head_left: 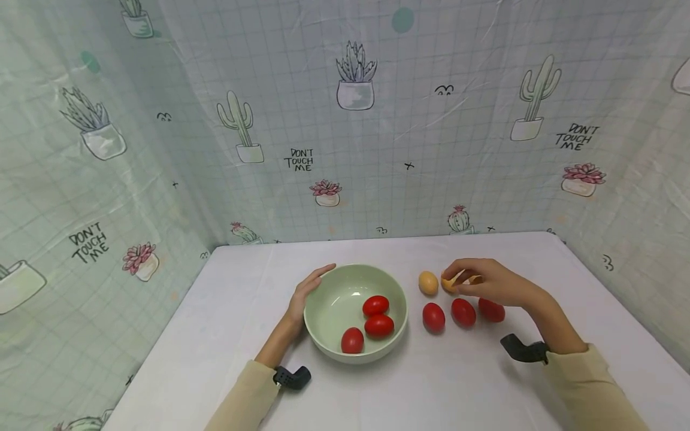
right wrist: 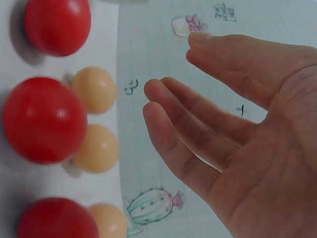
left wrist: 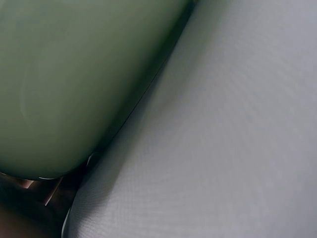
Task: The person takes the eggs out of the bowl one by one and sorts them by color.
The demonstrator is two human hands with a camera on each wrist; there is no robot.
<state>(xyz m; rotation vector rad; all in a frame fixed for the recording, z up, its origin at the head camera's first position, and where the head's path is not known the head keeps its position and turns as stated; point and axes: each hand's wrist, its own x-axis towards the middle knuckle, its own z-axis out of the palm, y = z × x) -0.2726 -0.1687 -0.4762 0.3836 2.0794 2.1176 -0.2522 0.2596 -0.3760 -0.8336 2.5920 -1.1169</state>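
A pale green bowl (head_left: 353,357) stands left of the table's middle with three glossy red tomato-like ovals (head_left: 379,327) inside. My left hand (head_left: 302,299) rests along its outer left side, fingers stretched toward the far rim. In the left wrist view, the bowl's wall (left wrist: 74,84) hides most of that hand. On the right, my right hand (head_left: 496,281) hovers over small yellow ovals (head_left: 428,283), partly covering two of them. Seen from the right wrist, the same hand (right wrist: 237,119) has spread, gently bent fingers with nothing between them.
Three more red ovals (head_left: 433,318) lie in a row in front of the yellow ones, right of the bowl. A white tabletop (head_left: 377,395) carries everything. Cloth printed with cacti (head_left: 356,149) hangs behind the table and on both sides.
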